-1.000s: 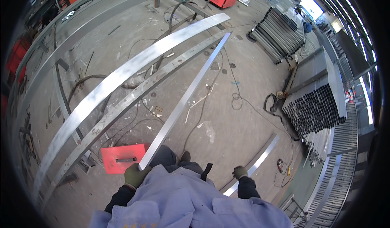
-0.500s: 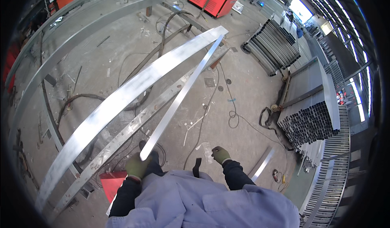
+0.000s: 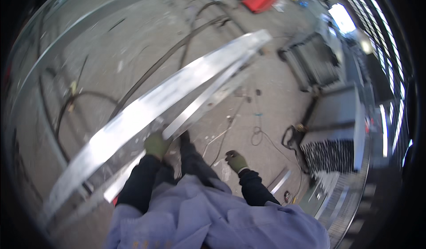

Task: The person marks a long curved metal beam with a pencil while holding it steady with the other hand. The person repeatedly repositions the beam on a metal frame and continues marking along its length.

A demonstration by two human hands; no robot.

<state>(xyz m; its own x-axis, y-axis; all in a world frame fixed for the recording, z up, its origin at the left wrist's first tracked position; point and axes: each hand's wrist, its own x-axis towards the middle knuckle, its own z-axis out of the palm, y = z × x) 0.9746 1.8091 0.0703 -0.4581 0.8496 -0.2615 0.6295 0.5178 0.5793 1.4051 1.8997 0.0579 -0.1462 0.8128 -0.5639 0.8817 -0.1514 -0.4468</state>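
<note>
Since a half-second ago the gloved left hand [image 3: 156,146], toward eight o'clock, has come forward, closed around the near end of the narrow metal bar [image 3: 199,103]; the bar slants from that hand toward one o'clock, where its far end meets or overlaps the far end of the broad metal beam [image 3: 128,116], and the wedge between the two looks slimmer, so I judge the bar is now closer to lying alongside; the gloved right hand [image 3: 237,160], at five o'clock, is half curled with nothing seen in it, though how far its fingers part I cannot tell; as for materials, left to right, the broad beam is pale, silvery and cloudily mottled, its bow probably the lens's doing; a bright flat metal length [image 3: 122,180] shows beside the left forearm, and whether it belongs to the held bar I cannot tell; the bar itself is smooth, straight and shiny; the stained steel rail [image 3: 230,88] just beyond it is duller; toward half past four a short metal piece [image 3: 279,181] gleams on the grey floor; farther right, near four o'clock, blurred dark ends mark a stack of metal tubes [image 3: 328,156].
</note>
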